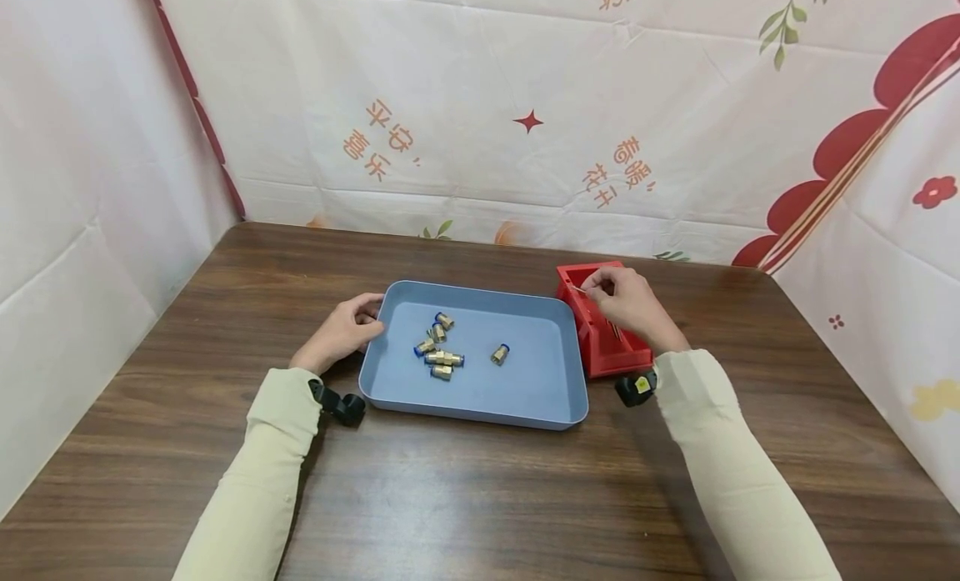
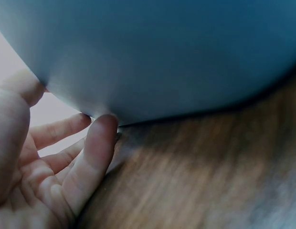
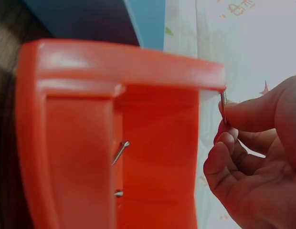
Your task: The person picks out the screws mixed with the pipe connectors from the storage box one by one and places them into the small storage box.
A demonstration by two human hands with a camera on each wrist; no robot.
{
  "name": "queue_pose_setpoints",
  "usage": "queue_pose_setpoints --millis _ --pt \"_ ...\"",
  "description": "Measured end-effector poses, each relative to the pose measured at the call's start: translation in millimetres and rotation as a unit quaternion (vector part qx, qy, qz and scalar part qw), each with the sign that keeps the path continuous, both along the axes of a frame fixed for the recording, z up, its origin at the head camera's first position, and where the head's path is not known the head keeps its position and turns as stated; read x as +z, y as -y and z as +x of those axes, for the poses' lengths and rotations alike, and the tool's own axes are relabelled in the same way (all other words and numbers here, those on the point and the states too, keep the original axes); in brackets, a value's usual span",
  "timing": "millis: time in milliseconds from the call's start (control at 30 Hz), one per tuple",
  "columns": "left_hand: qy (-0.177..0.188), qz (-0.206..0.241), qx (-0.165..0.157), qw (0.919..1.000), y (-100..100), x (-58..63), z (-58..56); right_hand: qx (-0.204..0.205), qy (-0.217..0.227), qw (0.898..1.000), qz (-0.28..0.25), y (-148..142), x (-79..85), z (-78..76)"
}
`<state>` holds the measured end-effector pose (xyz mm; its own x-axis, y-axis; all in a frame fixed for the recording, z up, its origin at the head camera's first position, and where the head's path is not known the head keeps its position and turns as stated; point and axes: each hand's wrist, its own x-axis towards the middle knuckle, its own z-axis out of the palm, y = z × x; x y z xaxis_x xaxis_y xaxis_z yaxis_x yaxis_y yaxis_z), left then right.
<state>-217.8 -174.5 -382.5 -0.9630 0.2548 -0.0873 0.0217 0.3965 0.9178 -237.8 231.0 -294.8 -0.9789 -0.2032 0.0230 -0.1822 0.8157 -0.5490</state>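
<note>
My left hand (image 1: 347,329) holds the left rim of a blue-grey tray (image 1: 525,406). In the left wrist view the fingertips (image 2: 102,126) meet the tray's outer wall, and the thumb goes over the edge. Several brass fittings with blue collars (image 1: 444,358) lie grouped in the tray's left half; a single fitting (image 1: 500,354) sits right of them. Above the red bin (image 1: 611,363), my right hand (image 1: 628,298) pinches a thin metal screw (image 3: 224,106) between thumb and fingertips. Inside the bin, two more screws (image 3: 120,152) show in the right wrist view.
The bin stands against the tray's right side on a dark wooden table (image 1: 450,498). A white printed cloth (image 1: 480,106) hangs behind the table and along both sides. Each wrist carries a black camera (image 1: 348,408).
</note>
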Motion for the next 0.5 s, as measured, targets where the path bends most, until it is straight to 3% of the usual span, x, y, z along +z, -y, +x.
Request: queue_pose_setpoints --millis 500 --pt "-0.001 0.005 -0.002 1.0000 1 -0.3 0.2 -0.033 0.033 0.999 0.012 -12 -16.3 0.3"
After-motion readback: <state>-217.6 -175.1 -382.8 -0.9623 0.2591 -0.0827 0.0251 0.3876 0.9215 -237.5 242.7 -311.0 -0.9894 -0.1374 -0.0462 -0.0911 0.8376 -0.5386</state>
